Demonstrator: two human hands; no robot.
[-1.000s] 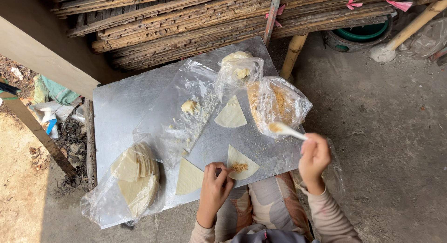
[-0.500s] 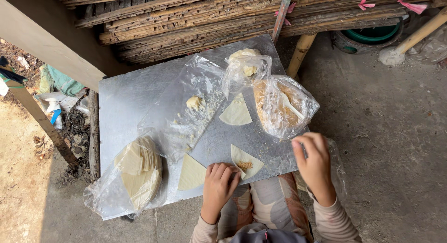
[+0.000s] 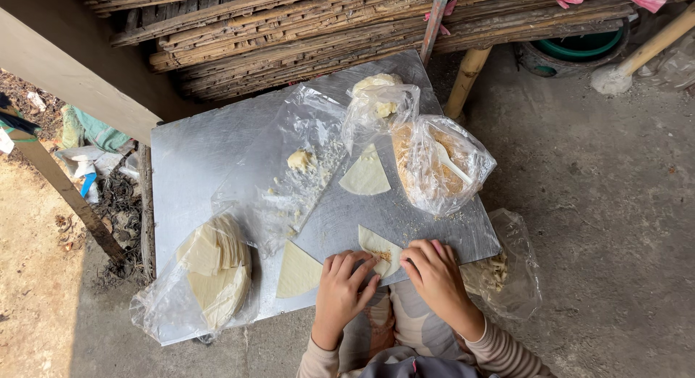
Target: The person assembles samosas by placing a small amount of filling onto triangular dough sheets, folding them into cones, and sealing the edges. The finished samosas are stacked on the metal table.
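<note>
Pale dough wrapper [image 3: 378,245], triangular, lies on the metal sheet [image 3: 195,161] directly under both hands, a small heap of brownish filling at its centre. Left hand [image 3: 342,285]: fingers together, slightly curled, tips pressing on the wrapper's near-left edge. Right hand [image 3: 434,275]: fingers together, tips resting on the wrapper's right corner; whether they pinch the edge or only hold it flat cannot be told. Neither hand holds a tool.

Around the hands: a second wrapper [image 3: 297,271], unfilled, just left of the left hand. A third wrapper [image 3: 366,177] farther out, beyond both hands. Far left of the left hand, a clear bag with a wrapper stack [image 3: 213,269] at the sheet's corner. Beyond the right hand, an open filling bag [image 3: 440,163] with a white spoon [image 3: 450,163] standing in it. Past that, a smaller bag of dough [image 3: 376,99]. A flattened plastic sheet [image 3: 289,168] with crumbs lies beyond the left hand. Another bag [image 3: 507,269] hangs off the edge, right of the right hand.

Judgement: step in hand is folding, as filling is already placed and the wrapper not yet closed. Next move likely calls for lifting one corner over the filling while the other hand pins the base, pressure light enough not to tear thin dough or squeeze filling out the seam
</note>
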